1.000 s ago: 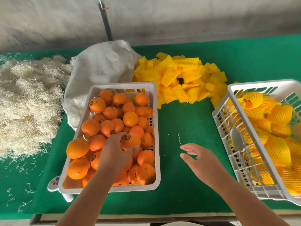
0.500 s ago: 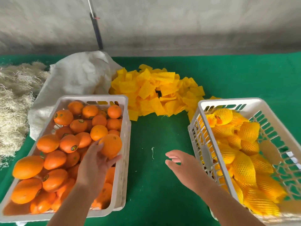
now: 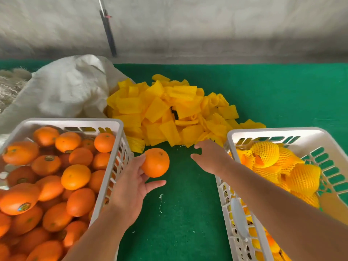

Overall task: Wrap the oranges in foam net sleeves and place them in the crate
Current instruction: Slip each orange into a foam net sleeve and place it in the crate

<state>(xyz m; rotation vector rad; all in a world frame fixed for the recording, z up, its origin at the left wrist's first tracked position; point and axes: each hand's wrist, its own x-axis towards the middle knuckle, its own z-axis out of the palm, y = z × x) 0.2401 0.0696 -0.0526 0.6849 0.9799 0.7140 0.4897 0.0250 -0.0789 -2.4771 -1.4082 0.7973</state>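
The left hand [image 3: 131, 187] holds one bare orange [image 3: 155, 162] out over the green table [image 3: 188, 213], just clear of the side wall of the left crate [image 3: 120, 147], which is piled with unwrapped oranges [image 3: 56, 176]. Its fingers [image 3: 139, 162] are curled round the near side of the fruit, with the thumb stretched out underneath. The right hand [image 3: 212, 159] reaches toward the near edge of the heap of yellow foam sleeves [image 3: 169, 112]; its fingers are apart and relaxed and grip nothing yet, the tips just short of the closest pieces. The right crate [image 3: 273, 131] already holds a good many wrapped oranges [image 3: 293, 172], so the work looks well under way, with plenty of fruit left.

The step in hand, as I judge it, is picking one sleeve. To do it well, the right hand should pinch a single flat piece by one open end, since the pieces lie overlapped and a loose grab could drag several along. Lift it clear of the heap before bringing it to the fruit. Then the sleeve's mouth has to be spread wide enough for the orange to slide in; the foam will likely stretch easily but could tear if yanked. The left hand would do best to hold the orange by its back half, leaving the front free for the sleeve
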